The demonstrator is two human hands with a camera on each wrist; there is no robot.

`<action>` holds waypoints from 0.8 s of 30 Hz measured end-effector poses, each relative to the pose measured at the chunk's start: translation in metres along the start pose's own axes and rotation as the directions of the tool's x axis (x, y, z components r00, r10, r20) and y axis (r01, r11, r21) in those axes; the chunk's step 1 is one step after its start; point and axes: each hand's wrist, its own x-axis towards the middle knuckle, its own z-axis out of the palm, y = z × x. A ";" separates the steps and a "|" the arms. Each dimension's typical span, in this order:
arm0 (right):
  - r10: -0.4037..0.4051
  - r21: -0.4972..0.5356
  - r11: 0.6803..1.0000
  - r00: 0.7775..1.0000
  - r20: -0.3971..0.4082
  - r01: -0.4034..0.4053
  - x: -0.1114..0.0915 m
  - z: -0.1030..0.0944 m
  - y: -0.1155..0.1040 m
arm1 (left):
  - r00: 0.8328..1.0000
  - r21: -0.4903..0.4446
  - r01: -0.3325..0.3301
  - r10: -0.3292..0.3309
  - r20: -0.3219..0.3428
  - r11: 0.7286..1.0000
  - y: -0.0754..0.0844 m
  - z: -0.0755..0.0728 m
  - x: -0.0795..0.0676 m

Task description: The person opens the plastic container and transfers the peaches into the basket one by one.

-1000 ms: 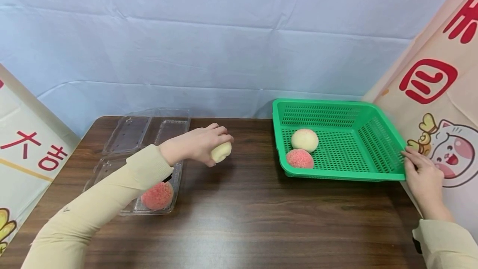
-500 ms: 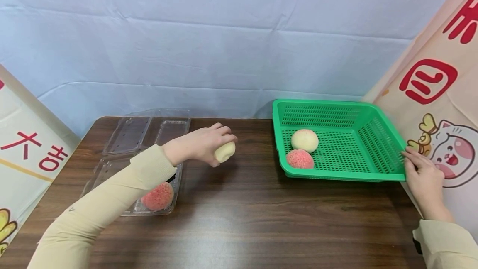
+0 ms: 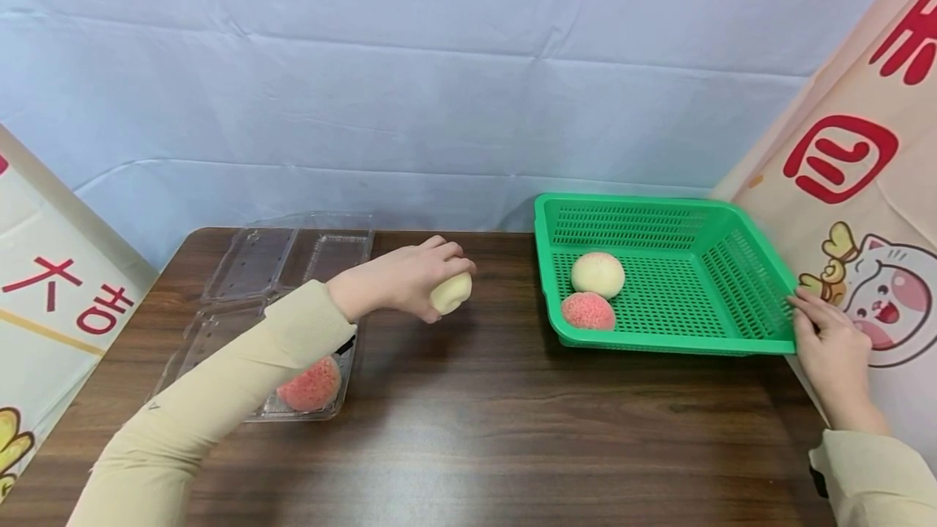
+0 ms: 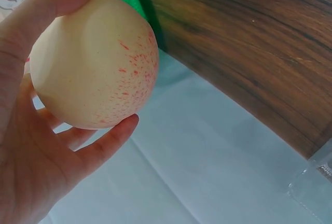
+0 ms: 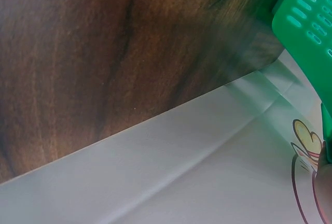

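Above the table, my left hand (image 3: 403,276) holds a pale cream peach (image 3: 451,293). In the left wrist view the thumb lies on one side of this peach (image 4: 93,63) and the fingers on the other; red flecks cover part of its skin. My right hand (image 3: 834,348) grips the right rim of a green plastic basket (image 3: 673,291). Two peaches lie at the basket's left end, a pale one (image 3: 598,275) and a pinkish-red one (image 3: 588,312). The right wrist view catches only an edge of that hand (image 5: 326,187) beside the basket's green wall (image 5: 301,32).
A clear plastic clamshell box (image 3: 252,263) lies open at the table's left, partly hidden by my left sleeve. One red peach (image 3: 311,385) sits in its near right compartment. Behind the brown wooden table (image 3: 498,446) hangs a pale cloth (image 3: 439,104); printed banners flank both sides.
My left hand has moved slightly right, toward the basket, carrying the pale peach. The right hand and the basket have stayed where they were.
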 end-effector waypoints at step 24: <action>-0.012 0.010 1.000 1.000 0.001 0.012 0.000 0.000 -0.001 | 1.000 -0.015 -0.002 0.002 0.005 1.000 0.007 -0.005 0.017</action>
